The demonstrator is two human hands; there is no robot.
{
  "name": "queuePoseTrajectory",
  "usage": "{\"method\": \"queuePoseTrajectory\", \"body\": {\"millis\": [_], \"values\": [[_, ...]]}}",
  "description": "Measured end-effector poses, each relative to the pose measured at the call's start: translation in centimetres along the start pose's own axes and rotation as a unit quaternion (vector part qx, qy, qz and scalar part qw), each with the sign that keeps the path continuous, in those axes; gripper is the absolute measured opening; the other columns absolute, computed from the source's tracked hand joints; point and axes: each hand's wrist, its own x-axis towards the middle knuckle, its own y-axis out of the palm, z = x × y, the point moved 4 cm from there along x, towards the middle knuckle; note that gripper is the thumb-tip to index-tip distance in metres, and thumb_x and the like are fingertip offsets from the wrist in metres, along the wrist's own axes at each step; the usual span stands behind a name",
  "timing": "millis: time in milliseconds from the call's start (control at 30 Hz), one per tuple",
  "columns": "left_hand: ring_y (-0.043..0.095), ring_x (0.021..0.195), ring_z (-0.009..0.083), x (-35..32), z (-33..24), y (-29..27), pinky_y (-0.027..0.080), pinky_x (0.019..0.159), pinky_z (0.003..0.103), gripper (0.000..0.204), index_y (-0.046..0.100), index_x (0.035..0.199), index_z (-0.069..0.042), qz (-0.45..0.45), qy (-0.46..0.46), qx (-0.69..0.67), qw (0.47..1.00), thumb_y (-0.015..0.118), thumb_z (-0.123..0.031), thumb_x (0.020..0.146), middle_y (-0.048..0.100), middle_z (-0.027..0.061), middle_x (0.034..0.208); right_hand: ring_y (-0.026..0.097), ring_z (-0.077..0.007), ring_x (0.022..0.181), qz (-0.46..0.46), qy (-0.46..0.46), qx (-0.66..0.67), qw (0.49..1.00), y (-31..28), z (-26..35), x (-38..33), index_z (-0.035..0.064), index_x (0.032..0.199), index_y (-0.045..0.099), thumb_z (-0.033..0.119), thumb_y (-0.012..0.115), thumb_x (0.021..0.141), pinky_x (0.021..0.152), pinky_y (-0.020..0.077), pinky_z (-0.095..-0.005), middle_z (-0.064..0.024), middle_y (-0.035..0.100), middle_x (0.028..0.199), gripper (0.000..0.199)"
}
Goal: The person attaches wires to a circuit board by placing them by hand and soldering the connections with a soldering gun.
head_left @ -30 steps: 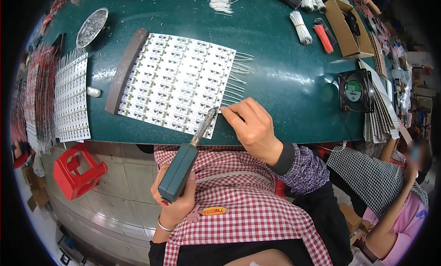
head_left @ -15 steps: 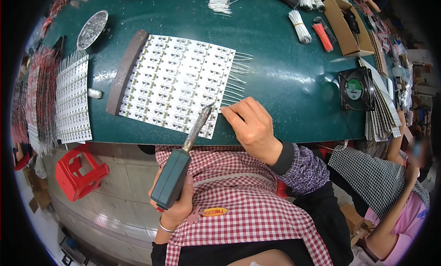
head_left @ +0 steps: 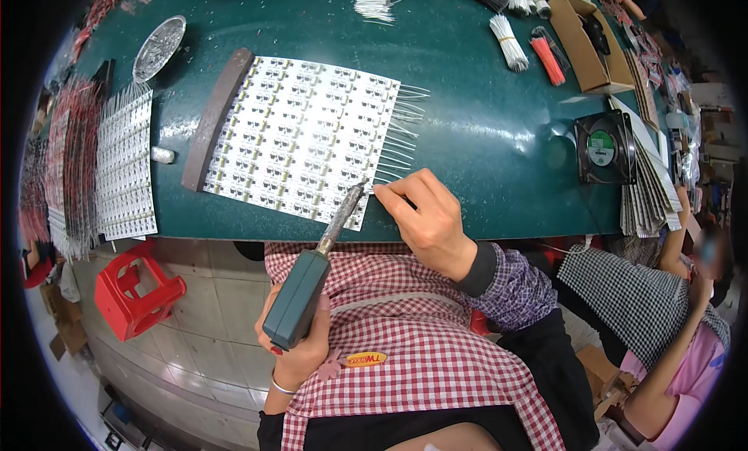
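Observation:
My left hand (head_left: 305, 357) is wrapped around the dark green handle of a soldering iron (head_left: 298, 299). The iron's tip meets the lower right corner of a white circuit board panel (head_left: 300, 132), covered in rows of small components. Along the panel's right edge, several thin white wires (head_left: 403, 129) stick out. My right hand (head_left: 430, 221) pinches a short white wire at that edge, close beside the iron tip; the fingertips hide most of this wire. A brown bar (head_left: 217, 124) lies along the panel's left edge.
On the left are another wired panel (head_left: 125, 167), bundled red wires (head_left: 70, 163) and a metal dish (head_left: 159, 49). Wire bundles (head_left: 509, 44), a cardboard box (head_left: 590, 50) and a black fan (head_left: 604, 148) sit to the right. A red stool (head_left: 139, 291) stands below; a co-worker (head_left: 674, 357) sits at right.
The soldering iron's handle has shifted slightly right, and its tip sits a little lower at the panel's edge. My right hand keeps its pinch, almost in place.

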Motion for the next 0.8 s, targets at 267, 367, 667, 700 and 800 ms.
{"method": "queuePoseTrajectory", "body": {"millis": [267,367,667,700,800], "values": [[0.066,0.07,0.0143,0.5,-0.3,0.3,0.051,0.062,0.028,0.024,0.071,0.096,0.003,0.016,0.036,0.047,0.998,0.082,-0.005,0.077,0.072,0.0077,0.084,0.059,-0.0241,0.074,0.005,0.002,-0.002,1.0,0.0,0.1,0.0,-0.002,0.1,0.068,-0.006,0.067,0.067,0.059,0.0501,-0.0328,-0.0091,0.063,0.084,0.033],[0.065,0.066,0.0151,0.7,-0.5,0.3,0.05,0.061,0.028,0.023,0.071,0.094,0.002,0.012,0.034,0.047,0.998,0.083,-0.007,0.076,0.071,0.0073,0.079,0.06,-0.0242,0.074,0.006,0.002,-0.002,1.0,0.1,0.0,0.0,-0.0022,0.1,0.068,-0.006,0.067,0.067,0.06,0.0505,-0.0331,-0.0093,0.062,0.085,0.033],[0.066,0.083,0.016,-1.3,1.2,-0.4,0.052,0.072,0.028,0.031,0.068,0.108,0.003,0.005,0.0,0.005,1.0,0.08,-0.004,0.08,0.071,0.0095,0.097,0.059,-0.0242,0.074,0.001,0.004,-0.008,1.0,0.2,0.0,-0.1,-0.0021,0.101,0.068,-0.005,0.067,0.067,0.06,0.0506,-0.0331,-0.0088,0.062,0.084,0.034],[0.066,0.086,0.0166,-1.5,1.4,-0.5,0.052,0.074,0.028,0.032,0.067,0.11,0.003,0.011,-0.013,-0.006,1.0,0.079,-0.003,0.081,0.071,0.0097,0.1,0.059,-0.0242,0.074,0.0,0.003,-0.008,1.0,0.2,0.0,-0.1,-0.0021,0.101,0.068,-0.005,0.067,0.067,0.06,0.0505,-0.0332,-0.0087,0.062,0.084,0.034],[0.066,0.089,0.0174,-1.4,1.0,-0.5,0.052,0.078,0.029,0.035,0.066,0.114,0.003,0.017,-0.017,-0.015,1.0,0.078,-0.002,0.082,0.07,0.01,0.103,0.059,-0.0244,0.074,0.002,0.007,-0.009,1.0,0.1,0.1,-0.1,-0.002,0.1,0.068,-0.005,0.067,0.067,0.061,0.0503,-0.0338,-0.0086,0.062,0.083,0.034]]}}
